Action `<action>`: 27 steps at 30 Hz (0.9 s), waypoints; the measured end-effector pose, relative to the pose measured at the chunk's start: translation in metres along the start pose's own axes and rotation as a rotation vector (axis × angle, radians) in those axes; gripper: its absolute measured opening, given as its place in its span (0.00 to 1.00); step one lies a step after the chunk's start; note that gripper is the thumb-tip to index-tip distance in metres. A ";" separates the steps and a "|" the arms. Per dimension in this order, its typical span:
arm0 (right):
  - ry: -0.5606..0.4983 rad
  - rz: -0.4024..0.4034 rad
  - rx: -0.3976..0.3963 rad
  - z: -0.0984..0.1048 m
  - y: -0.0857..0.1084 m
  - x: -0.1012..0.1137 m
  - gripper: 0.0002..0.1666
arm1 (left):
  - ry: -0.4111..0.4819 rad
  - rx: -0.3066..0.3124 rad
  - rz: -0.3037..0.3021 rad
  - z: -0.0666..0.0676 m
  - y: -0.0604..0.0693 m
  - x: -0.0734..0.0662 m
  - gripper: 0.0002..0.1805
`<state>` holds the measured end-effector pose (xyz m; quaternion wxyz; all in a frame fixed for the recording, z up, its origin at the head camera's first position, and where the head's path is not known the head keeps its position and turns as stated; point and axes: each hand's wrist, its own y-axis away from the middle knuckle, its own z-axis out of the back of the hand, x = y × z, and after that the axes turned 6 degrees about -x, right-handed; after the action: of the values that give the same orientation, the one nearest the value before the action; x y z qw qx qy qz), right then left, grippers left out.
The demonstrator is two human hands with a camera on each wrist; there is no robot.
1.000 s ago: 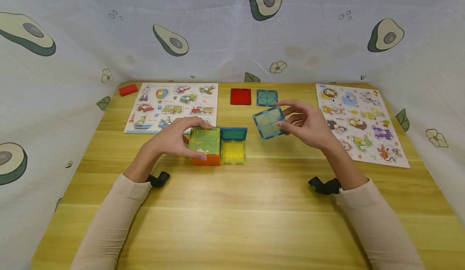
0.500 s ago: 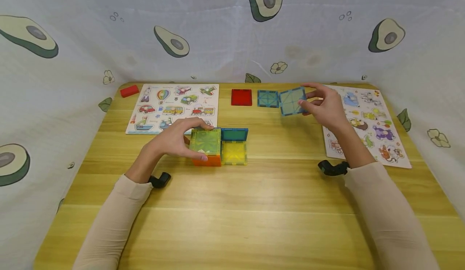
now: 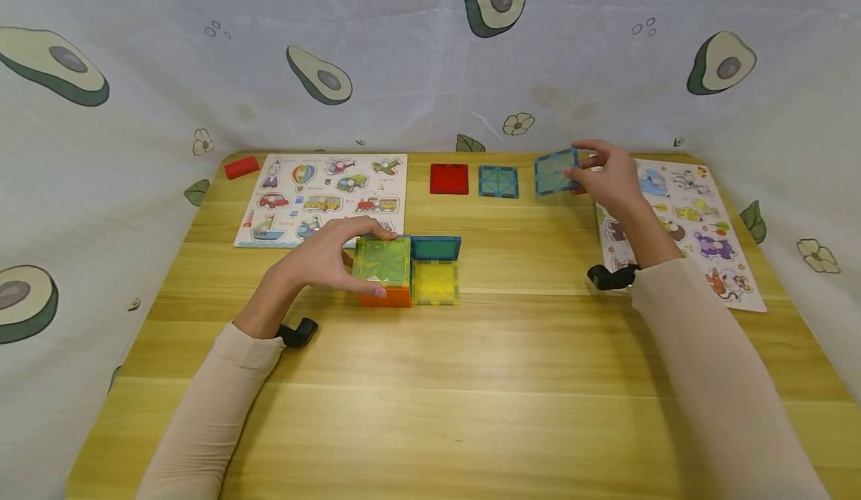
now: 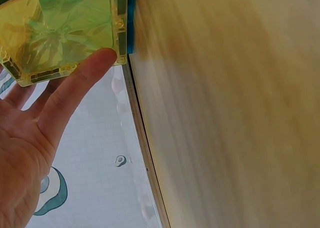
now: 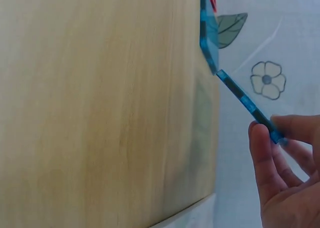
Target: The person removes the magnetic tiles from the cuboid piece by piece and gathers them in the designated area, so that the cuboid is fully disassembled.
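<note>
The left hand (image 3: 323, 257) is gripping a tile box (image 3: 381, 262) while the right hand (image 3: 608, 178) is pinching a slanted blue tile (image 3: 555, 172)

Well to the left of the tile box and beyond it, a red block (image 3: 241, 167) is lying. Nearer, also left and beyond, a vehicle puzzle board (image 3: 397, 182) is lying partly behind the left hand. That hand is spreading around the tile box from the left, thumb resting at the front and fingers reaching to the far side. Just right of the tile box, a yellow tile (image 3: 435, 283) is lying flat, and at the box's far right a teal tile (image 3: 436, 249) is standing. Beyond the tile box and rightward, a red tile (image 3: 449, 178) is lying, then a flat blue tile (image 3: 498, 181). Farther right, the right hand is holding the slanted blue tile narrowly between thumb and fingers. Well right of the tile box, an animal puzzle board (image 3: 753, 303) is lying partly under the right arm.
</note>
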<state>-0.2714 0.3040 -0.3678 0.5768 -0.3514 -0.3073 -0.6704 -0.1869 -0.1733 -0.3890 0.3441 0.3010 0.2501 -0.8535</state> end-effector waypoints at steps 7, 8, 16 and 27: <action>0.058 -0.039 0.024 -0.005 -0.011 -0.013 0.38 | 0.001 0.008 0.000 0.000 -0.001 -0.002 0.40; 0.086 -0.044 0.018 -0.006 -0.012 -0.014 0.39 | 0.002 0.008 0.001 0.000 -0.001 -0.002 0.40; 0.267 -0.069 0.037 -0.011 -0.018 -0.016 0.40 | -0.002 0.007 0.006 0.000 -0.001 -0.003 0.39; 0.425 -0.011 0.028 -0.019 -0.020 -0.017 0.35 | -0.005 -0.001 -0.008 0.001 -0.001 -0.001 0.40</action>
<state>-0.2918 0.3010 -0.3927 0.6298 -0.1923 -0.1897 -0.7283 -0.1871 -0.1728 -0.3876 0.3415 0.2979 0.2508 -0.8554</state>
